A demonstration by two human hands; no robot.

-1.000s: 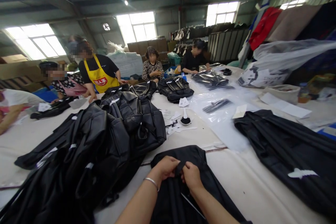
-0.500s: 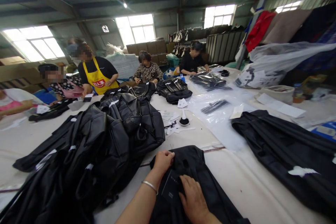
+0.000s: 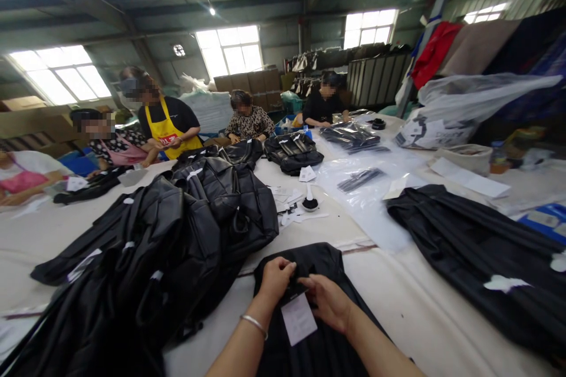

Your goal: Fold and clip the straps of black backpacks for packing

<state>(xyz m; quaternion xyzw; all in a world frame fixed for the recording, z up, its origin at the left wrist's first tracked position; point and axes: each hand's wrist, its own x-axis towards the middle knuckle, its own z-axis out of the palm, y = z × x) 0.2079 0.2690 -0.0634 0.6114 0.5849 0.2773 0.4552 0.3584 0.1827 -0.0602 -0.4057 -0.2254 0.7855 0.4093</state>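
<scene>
Black bag (image 3: 325, 254): laid flat on the tabletop (image 3: 424, 318), under both hands; all places below are given from it.
White tag (image 3: 299, 319): rested on the upper face of the black bag, slightly tilted, between the forearms; its print is too blurred to be read.
Left hand (image 3: 277, 278): placed over the upper left of the black bag; fingers narrow, tips drawn together; whether bag material or a cord is pinched cannot be told.
Right hand (image 3: 329, 303): held over the right part of the black bag, beside the white tag; forefinger stretched out, the others loosely curled; whether anything is gripped cannot be told.
Handling: the black bag is judged soft, floppy, fairly light and a little slippery, best held by its top seam or straps; the white tag is judged thin and easily creased, best taken by an edge.
Left edge: closely bounded by the bag pile (image 3: 194, 230), left of the black bag.
Far edge: paper pieces (image 3: 283, 193), a white-handled item (image 3: 310, 201) and a clear plastic sheet (image 3: 380, 221) are spread beyond the black bag.
Room: judged widest right of the black bag, where pale tabletop is seen before the second bag (image 3: 446, 241).
</scene>
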